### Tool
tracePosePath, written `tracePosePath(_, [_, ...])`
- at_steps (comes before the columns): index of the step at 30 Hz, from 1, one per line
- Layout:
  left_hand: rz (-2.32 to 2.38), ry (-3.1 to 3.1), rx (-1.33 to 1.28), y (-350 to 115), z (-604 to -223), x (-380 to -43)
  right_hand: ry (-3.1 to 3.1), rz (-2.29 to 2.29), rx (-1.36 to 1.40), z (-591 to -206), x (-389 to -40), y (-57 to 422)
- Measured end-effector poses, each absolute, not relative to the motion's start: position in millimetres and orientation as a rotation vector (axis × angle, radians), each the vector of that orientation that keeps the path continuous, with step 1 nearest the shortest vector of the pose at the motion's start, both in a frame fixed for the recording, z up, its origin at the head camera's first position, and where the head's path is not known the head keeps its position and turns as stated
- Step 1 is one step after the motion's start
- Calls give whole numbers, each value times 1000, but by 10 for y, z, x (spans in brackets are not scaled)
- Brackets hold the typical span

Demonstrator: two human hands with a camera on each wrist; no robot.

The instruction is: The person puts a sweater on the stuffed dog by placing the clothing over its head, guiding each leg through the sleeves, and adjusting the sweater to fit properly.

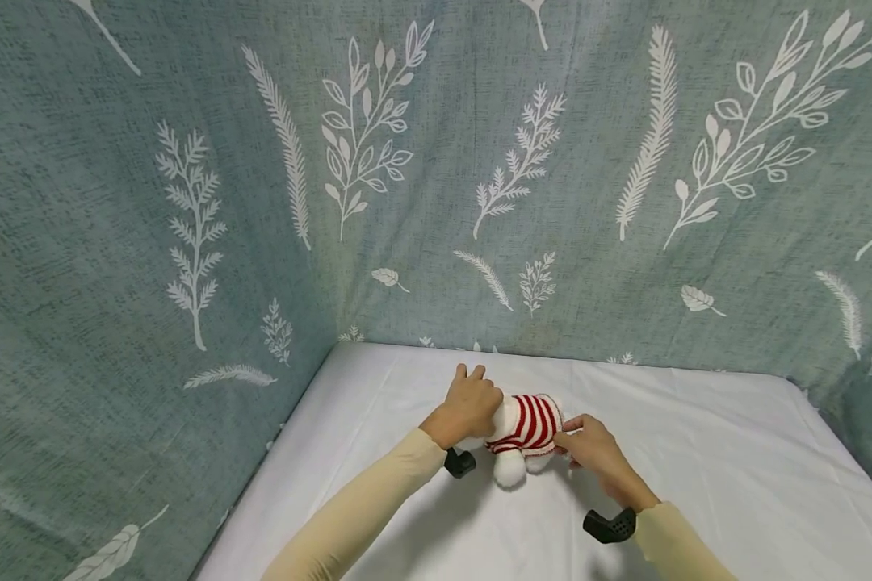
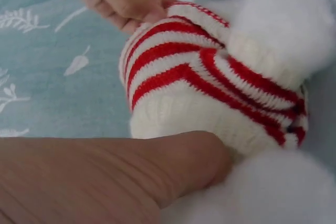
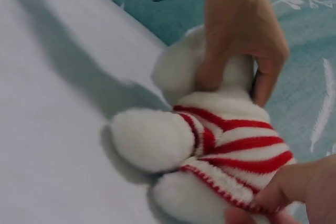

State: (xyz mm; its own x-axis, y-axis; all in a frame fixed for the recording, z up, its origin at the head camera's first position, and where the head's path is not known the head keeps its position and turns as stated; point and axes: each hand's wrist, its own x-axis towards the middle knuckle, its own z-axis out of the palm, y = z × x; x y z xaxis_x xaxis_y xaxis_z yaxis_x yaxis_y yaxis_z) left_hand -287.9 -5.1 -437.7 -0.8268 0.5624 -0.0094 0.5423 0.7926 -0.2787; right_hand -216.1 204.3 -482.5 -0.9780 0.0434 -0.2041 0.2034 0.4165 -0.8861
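Note:
A white fluffy stuffed toy (image 1: 509,470) lies on its side on the white-covered surface, dressed in a red-and-white striped knitted sweater (image 1: 534,424). Around the toy's neck, at the sweater's collar end, my left hand (image 1: 471,403) has its thumb and fingers wrapped; most of the head is hidden in the head view. At the opposite end, my right hand (image 1: 594,452) pinches the sweater's red-stitched hem between thumb and fingers. The right wrist view shows two rounded white limbs (image 3: 153,139) sticking out beside the sweater.
A white sheet (image 1: 698,452) covers the flat surface under the toy. Blue-green fabric (image 1: 436,202) printed with white leaves hangs behind it and along the left side. Each wrist bears a black device (image 1: 610,526).

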Motion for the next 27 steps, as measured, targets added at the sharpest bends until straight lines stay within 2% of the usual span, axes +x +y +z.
tracePosePath(15, [275,-2990,-879,-48,-4297,-2926,2542,-1696,273,-5037,-2163,1821])
tracePosePath(27, [113,-3140,-798,-144,-4294,-2972,2776,-1478,163,-5130,-2205,2074])
